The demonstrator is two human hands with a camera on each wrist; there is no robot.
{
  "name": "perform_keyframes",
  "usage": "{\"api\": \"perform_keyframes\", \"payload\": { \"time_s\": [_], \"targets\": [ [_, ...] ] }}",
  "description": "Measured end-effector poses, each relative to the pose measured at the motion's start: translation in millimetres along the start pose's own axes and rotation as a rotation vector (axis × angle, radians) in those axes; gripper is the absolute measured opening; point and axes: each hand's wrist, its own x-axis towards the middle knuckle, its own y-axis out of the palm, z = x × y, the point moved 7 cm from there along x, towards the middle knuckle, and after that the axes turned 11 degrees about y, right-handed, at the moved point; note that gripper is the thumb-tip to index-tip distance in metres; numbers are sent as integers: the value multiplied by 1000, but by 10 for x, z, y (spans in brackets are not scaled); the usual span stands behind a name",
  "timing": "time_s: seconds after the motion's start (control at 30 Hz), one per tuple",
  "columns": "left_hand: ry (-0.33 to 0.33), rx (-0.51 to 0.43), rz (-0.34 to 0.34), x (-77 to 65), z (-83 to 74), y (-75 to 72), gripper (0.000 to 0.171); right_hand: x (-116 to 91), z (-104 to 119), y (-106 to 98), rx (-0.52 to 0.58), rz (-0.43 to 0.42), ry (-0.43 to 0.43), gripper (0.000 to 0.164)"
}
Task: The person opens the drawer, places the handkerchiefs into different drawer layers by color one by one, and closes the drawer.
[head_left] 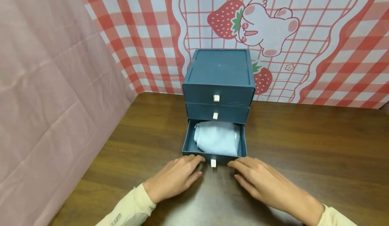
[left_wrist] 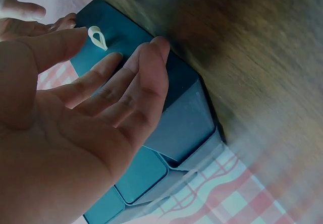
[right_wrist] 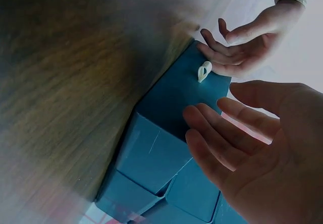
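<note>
A dark teal chest of three drawers stands on the table, its bottom drawer pulled out. Inside that drawer lies a folded pale blue cloth. My left hand has its fingertips at the left part of the drawer front, fingers loosely bent. At the right part of the same front, my right hand rests its fingertips. Between the hands hangs the drawer's small cream loop pull, which neither hand grips. Both wrist views show the palms facing the drawer front, with nothing held.
The upper drawer and middle drawer are closed, each with a cream pull. Brown wooden table surrounds the chest. A red-and-white checked cloth with strawberries hangs close behind; a pink curtain borders the left side.
</note>
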Motion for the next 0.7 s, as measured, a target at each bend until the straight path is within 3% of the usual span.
{"api": "perform_keyframes", "payload": {
  "time_s": [0.7],
  "targets": [
    [-13, -19, -56, 229, 261, -21, 33, 221, -273, -34, -10, -64, 18, 28]
  ]
}}
